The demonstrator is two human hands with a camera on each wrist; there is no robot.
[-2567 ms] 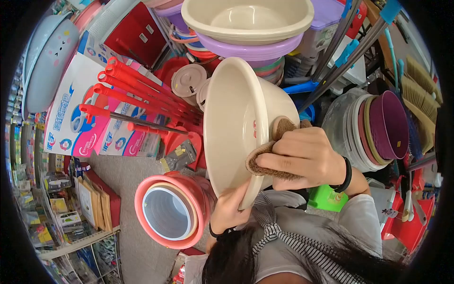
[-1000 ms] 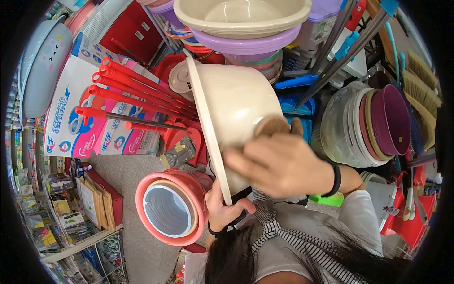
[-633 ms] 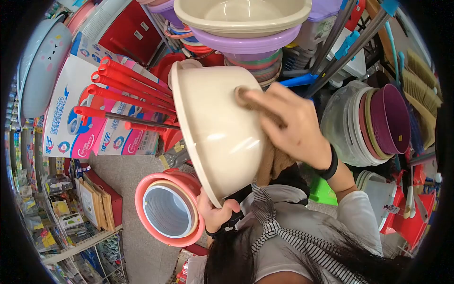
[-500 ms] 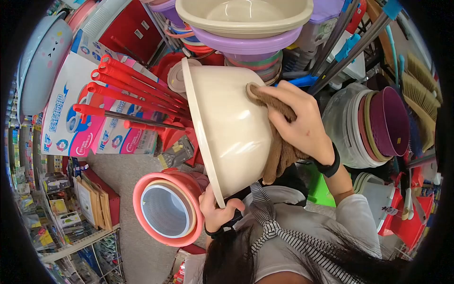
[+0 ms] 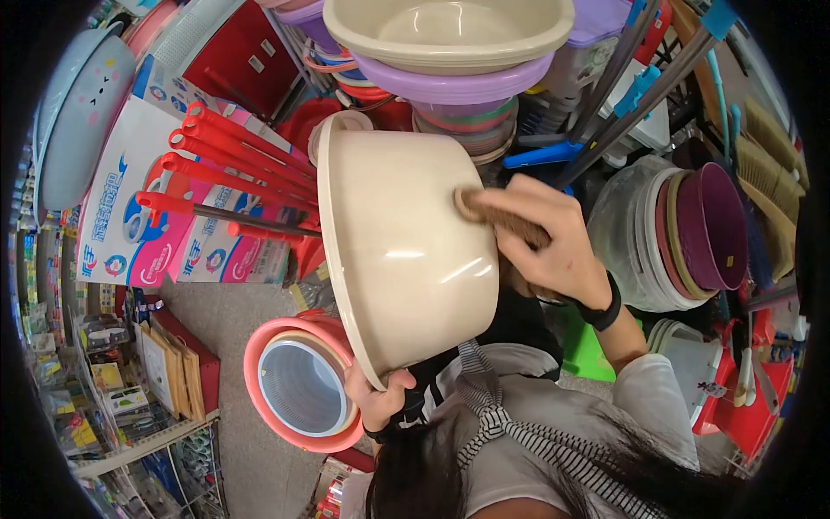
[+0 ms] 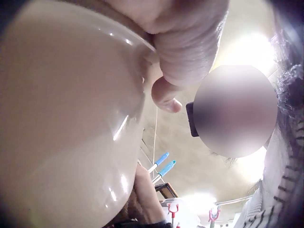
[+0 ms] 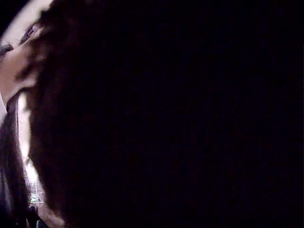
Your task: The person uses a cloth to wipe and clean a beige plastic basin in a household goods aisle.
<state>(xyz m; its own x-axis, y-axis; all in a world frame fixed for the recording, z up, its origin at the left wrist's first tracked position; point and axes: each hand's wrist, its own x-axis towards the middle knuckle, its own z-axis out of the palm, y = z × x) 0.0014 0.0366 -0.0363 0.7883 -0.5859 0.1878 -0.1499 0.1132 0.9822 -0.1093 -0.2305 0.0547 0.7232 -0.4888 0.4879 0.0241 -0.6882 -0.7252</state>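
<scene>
A cream plastic basin (image 5: 406, 259) is held up on its side, its outer wall facing the head camera. At the lower end of its rim, my left hand (image 5: 378, 400) grips the edge, thumb on the outside. My right hand (image 5: 558, 238) pinches a folded brown cloth (image 5: 510, 218) and presses it on the basin's outer wall near the base. From below, the left wrist view has the basin (image 6: 71, 118) filling its left side, with the left hand (image 6: 185, 42) above and part of the right hand (image 6: 148, 194) behind. The right wrist view is mostly black.
Nested basins (image 5: 450, 54) stand ahead. Red-handled poles (image 5: 233, 160) lean by cartons (image 5: 130, 195) at left. A pink bucket (image 5: 258, 381) with inner buckets stands on the floor. At right are grey poles (image 5: 648, 95), stacked tubs (image 5: 713, 225) and brush heads (image 5: 765, 173).
The basin has turned from showing its inside to showing its outer wall. My right hand has moved the cloth from the rim to the outer wall, and my left hand has shifted left.
</scene>
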